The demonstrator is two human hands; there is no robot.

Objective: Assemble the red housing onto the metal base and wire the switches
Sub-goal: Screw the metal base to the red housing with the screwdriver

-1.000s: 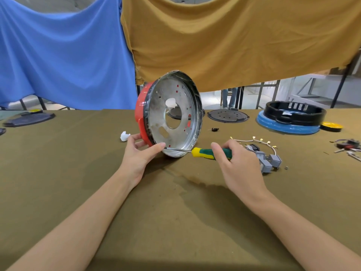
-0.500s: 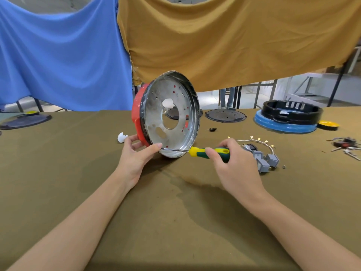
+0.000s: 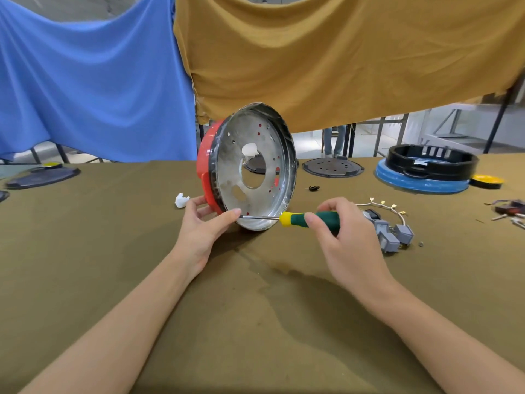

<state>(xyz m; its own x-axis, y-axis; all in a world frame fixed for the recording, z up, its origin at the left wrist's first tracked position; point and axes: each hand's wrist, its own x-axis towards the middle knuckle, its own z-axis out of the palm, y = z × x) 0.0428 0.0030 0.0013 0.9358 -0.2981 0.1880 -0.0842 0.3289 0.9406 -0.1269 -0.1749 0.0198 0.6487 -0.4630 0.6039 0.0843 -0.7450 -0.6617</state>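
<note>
Housing (image 3: 206,166) already seated on base (image 3: 252,169), on edge at table (image 3: 85,251) centre. Left hand (image 3: 199,223) grips the rim; right hand (image 3: 338,237) pinches screwdriver (image 3: 301,218): fastening under way. Switches (image 3: 389,234) unwired at 3 o'clock.

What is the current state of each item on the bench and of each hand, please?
Round silver metal base: on edge, open side toward the camera.
Red plastic housing: fitted behind it.
Left hand: grips the lower rim.
Green and yellow screwdriver: level, tip at the lower rim.
Right hand: grips its handle.
Grey switches with white wires: loose on the table, unconnected.
Black ring on blue disc: lying flat.
</note>
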